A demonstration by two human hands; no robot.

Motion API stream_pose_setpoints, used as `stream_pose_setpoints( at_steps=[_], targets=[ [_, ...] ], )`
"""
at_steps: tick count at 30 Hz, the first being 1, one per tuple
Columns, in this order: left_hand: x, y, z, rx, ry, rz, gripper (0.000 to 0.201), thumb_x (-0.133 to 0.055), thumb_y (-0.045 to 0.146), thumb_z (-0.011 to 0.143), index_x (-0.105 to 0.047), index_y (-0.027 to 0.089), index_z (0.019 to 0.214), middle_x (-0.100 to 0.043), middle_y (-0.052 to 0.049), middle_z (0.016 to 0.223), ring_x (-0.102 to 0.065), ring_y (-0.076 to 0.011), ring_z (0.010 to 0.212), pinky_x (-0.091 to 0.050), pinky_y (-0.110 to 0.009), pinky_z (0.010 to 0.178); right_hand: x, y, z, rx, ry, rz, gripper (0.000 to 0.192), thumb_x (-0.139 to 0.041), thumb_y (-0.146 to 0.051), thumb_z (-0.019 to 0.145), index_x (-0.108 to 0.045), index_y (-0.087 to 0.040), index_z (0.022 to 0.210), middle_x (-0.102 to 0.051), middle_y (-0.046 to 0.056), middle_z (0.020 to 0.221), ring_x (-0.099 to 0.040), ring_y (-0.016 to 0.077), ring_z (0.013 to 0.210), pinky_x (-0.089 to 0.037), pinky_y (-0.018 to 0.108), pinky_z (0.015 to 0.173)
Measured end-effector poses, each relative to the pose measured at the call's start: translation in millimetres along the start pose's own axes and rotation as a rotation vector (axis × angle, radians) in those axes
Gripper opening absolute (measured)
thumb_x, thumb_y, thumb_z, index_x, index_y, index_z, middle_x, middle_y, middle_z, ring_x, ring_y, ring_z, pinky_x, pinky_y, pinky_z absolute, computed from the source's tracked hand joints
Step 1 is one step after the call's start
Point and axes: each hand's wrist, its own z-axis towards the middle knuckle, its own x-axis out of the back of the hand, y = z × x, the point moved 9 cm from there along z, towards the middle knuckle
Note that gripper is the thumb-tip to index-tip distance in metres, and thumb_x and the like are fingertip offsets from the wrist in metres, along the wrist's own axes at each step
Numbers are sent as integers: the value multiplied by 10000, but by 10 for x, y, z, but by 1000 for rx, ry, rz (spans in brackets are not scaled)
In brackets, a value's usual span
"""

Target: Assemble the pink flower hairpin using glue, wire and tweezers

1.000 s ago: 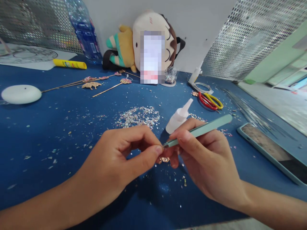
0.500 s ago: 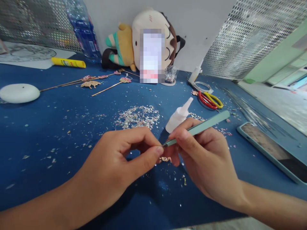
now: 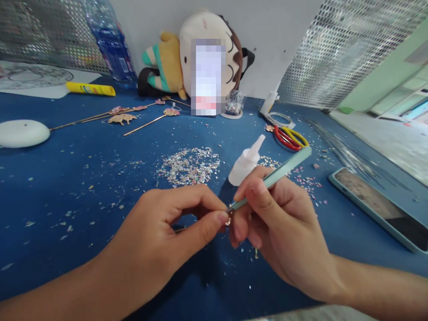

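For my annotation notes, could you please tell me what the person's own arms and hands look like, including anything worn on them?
Both forearms enter from the bottom edge and are bare as far as the picture shows: no sleeves, gloves, watch or bracelet. The left hand and the right hand show no rings on the visible fingers. The fingernails look short and unpainted. No markings are visible.

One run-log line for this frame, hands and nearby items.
left hand: pinches small gold piece | right hand: holds teal tweezers, tip at piece | behind: glue bottle, glitter pile
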Motion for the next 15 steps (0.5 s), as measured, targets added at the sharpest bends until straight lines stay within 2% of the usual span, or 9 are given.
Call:
stream_pose_setpoints(
  at_steps=[5, 11, 15],
  targets=[
    [-2, 1, 6, -35, -1, 37, 258, -680, 175, 887, -806, 335, 730, -772, 166, 662, -669, -54, 601, -482, -64, 603, -48, 1, -4, -12, -52, 91, 334, -697, -435, 1020, -553, -215, 813, -602, -66, 557, -352, 5, 394, -366, 114, 427],
    [-24, -6, 11, -48, -35, 44, 267, -652, 154, 886, -805, 339, 769, -788, 182, 703, -699, -39, 641, -510, -33, 644, -63, -18, -8, -21, -59, 58, 372, -676, -424, 1028, -512, -215, 767, -569, -67, 541, -329, 2, 381, -313, 110, 393],
    [-65, -68, 35, 46, -123, -47, 277, -622, 206, 922, -814, 310, 752, -792, 136, 697, -722, -38, 643, -531, -42, 625, -63, -16, -9, -38, -66, 21, 393, -644, -420, 1040, -525, -211, 729, -530, -67, 509, -328, 8, 377, -302, 120, 388]
  ],
)
